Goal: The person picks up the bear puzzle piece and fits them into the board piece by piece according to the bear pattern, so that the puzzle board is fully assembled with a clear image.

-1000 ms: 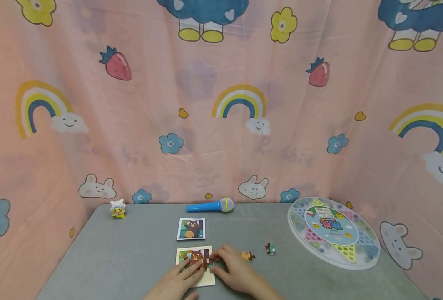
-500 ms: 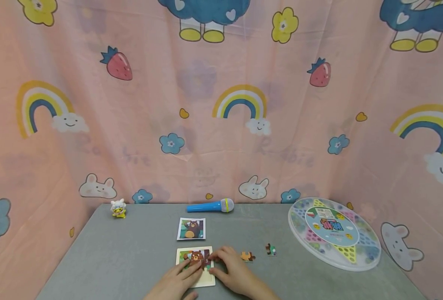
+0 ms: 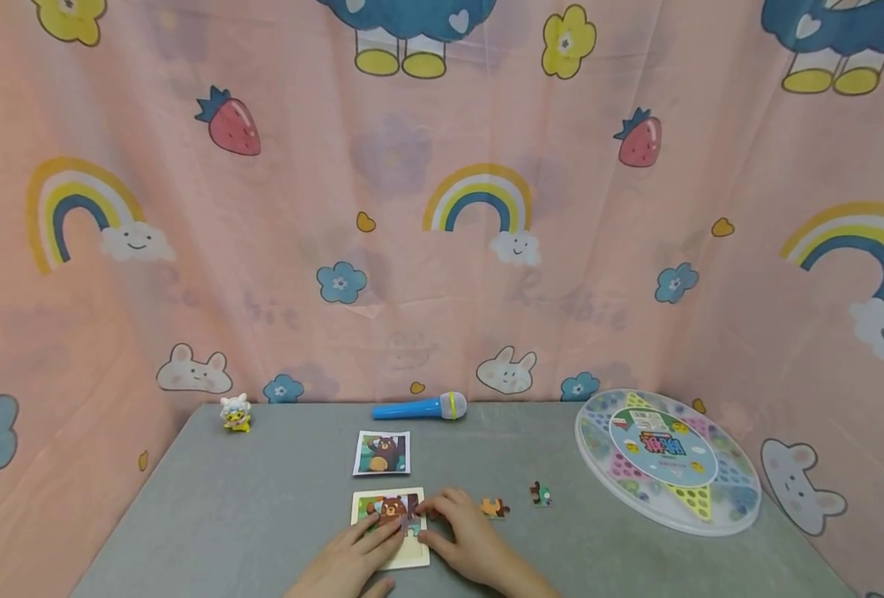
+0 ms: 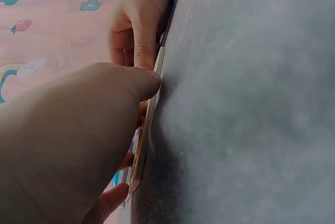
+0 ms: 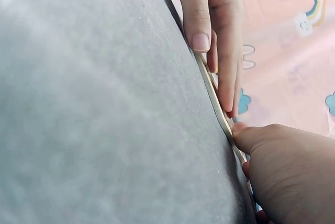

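The wooden puzzle board with a bear picture lies near the table's front edge. My left hand rests over its lower left part, fingers extended across the picture. At the board's right side, my right hand has thumb and forefinger bent around a small puzzle piece in the picture area; their exact contact is hard to see. In the left wrist view the left hand is at the board's edge. The right wrist view shows the right hand along that thin board.
Two loose puzzle pieces, one orange and one green-brown, lie right of the board. Behind it are a bear picture card and a blue toy microphone. A figurine stands back left; a round game board lies at right.
The piece between the hands shows a paler surface than before. Both hands have stayed almost in place, and the head view has shifted slightly.
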Action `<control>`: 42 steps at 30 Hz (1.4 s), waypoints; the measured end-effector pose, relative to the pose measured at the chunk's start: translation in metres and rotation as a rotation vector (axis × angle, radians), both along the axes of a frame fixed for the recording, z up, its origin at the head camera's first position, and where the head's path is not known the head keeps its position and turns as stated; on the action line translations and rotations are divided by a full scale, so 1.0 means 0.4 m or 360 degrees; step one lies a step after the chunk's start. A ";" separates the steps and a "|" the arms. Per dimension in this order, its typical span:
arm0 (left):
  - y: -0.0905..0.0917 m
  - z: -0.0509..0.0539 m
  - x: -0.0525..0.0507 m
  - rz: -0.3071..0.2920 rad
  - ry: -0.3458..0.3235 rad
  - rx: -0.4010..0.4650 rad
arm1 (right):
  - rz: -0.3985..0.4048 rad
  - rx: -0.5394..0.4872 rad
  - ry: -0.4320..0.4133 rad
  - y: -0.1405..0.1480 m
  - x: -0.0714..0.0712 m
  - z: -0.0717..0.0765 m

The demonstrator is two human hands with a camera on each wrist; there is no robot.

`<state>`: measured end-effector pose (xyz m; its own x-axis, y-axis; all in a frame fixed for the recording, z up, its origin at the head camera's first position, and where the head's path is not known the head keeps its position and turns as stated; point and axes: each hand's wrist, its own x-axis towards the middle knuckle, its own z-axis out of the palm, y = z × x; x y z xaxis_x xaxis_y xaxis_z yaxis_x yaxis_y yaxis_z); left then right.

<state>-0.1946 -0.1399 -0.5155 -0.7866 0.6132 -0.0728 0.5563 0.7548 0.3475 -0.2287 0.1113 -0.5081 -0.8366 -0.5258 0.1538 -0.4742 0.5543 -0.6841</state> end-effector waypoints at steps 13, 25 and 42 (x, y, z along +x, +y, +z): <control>-0.001 -0.007 0.006 -0.0004 0.0062 0.0009 | -0.0017 0.0035 0.0024 -0.002 0.003 0.000; 0.000 0.000 0.009 0.0002 0.0047 0.0033 | -0.0088 0.0024 0.0033 -0.013 0.001 -0.003; -0.002 0.002 0.006 0.0014 0.0027 0.0068 | -0.0064 0.0080 0.0080 -0.009 0.002 -0.003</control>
